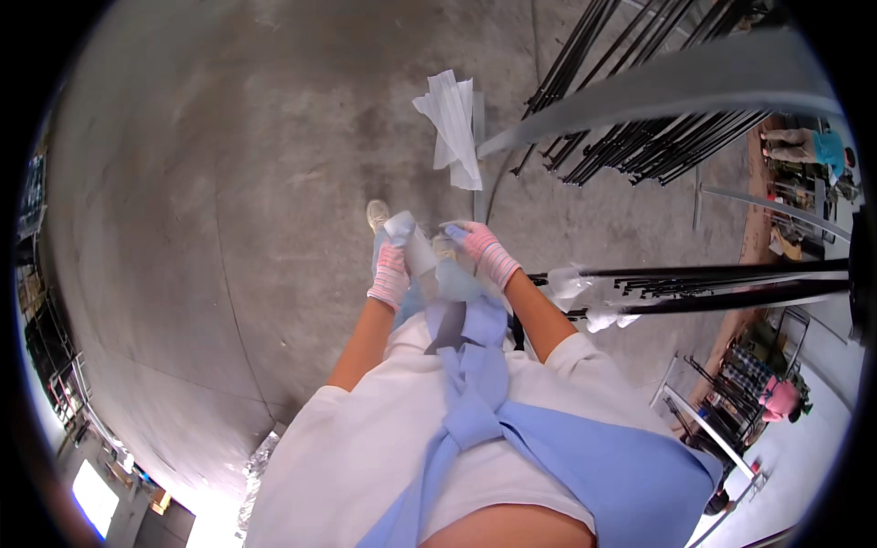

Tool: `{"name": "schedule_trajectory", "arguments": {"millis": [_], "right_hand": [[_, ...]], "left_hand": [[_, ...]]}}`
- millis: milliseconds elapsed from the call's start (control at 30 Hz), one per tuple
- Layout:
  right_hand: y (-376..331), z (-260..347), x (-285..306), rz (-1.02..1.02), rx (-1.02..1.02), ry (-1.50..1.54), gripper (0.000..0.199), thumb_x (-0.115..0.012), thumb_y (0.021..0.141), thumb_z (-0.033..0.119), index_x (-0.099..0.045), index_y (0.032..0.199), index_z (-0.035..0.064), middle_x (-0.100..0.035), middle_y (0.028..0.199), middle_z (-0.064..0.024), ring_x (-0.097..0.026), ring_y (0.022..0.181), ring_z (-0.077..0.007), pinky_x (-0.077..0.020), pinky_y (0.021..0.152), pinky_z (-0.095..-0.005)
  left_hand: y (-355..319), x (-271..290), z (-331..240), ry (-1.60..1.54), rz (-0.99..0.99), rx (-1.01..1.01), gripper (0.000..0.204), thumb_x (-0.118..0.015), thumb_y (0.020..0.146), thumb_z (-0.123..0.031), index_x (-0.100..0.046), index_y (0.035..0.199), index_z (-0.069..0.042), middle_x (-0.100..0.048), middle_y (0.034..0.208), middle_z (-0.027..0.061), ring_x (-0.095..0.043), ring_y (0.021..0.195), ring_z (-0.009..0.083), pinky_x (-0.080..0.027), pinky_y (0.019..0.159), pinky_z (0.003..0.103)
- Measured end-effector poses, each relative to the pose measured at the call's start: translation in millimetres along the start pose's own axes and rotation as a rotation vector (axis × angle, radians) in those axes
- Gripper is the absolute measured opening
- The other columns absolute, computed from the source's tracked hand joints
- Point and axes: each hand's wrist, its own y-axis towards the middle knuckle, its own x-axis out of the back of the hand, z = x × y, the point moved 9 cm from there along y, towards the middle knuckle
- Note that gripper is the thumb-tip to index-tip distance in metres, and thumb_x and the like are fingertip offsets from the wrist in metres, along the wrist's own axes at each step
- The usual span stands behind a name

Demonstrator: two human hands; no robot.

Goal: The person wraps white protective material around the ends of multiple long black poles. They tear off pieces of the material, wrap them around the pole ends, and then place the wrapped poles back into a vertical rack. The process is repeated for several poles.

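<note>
In front of my waist, my left hand (pixel 392 272) wears a pink-and-white striped glove and is closed around a white roll of thin sheet (pixel 419 252). The roll stands tilted, its upper end near the toe of a shoe. To its right is my right hand (pixel 486 250), in a matching glove with blue fingertips. Its fingers are bent together by a pale edge, slightly blurred, and what they pinch I cannot make out. Below the hands hangs a pale translucent piece (pixel 457 281) in front of a light blue apron (pixel 475 411).
White strips of sheet (pixel 451 128) hang beyond my hands by a grey metal bar (pixel 658 87). Many thin black rods (pixel 639 151) fan out at upper right. More black rods (pixel 713 274), with white wrapping (pixel 568 283) at their ends, lie close to my right elbow. People work far right.
</note>
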Motion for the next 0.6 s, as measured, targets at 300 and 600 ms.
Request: {"name": "schedule_trajectory", "arguments": {"millis": [300,600], "right_hand": [[95.3,-43.0,40.1,-0.332,-0.199,-0.641,0.058,-0.056,0.074,0.037,-0.04,0.116,0.0008,-0.042,0.117,-0.0145,-0.041,0.107,-0.0209,-0.0331,0.089,-0.0297],[267.7,-121.1,115.0,-0.349,-0.408,-1.092,0.067,-0.051,0.074,0.035,-0.024,0.126,0.0036,-0.01,0.135,-0.0165,-0.015,0.124,-0.0298,-0.0199,0.099,-0.0336]], "left_hand": [[88.0,23.9,-50.0,0.198,-0.073,0.198,0.042,-0.062,0.07,-0.031,-0.048,0.104,-0.01,-0.052,0.087,0.0017,-0.051,0.075,0.0147,-0.044,0.064,0.029],[252.5,42.0,35.9,0.127,-0.222,0.271,0.047,-0.066,0.069,-0.028,-0.047,0.105,-0.005,-0.053,0.091,0.0032,-0.053,0.077,0.0144,-0.045,0.063,0.028]]}}
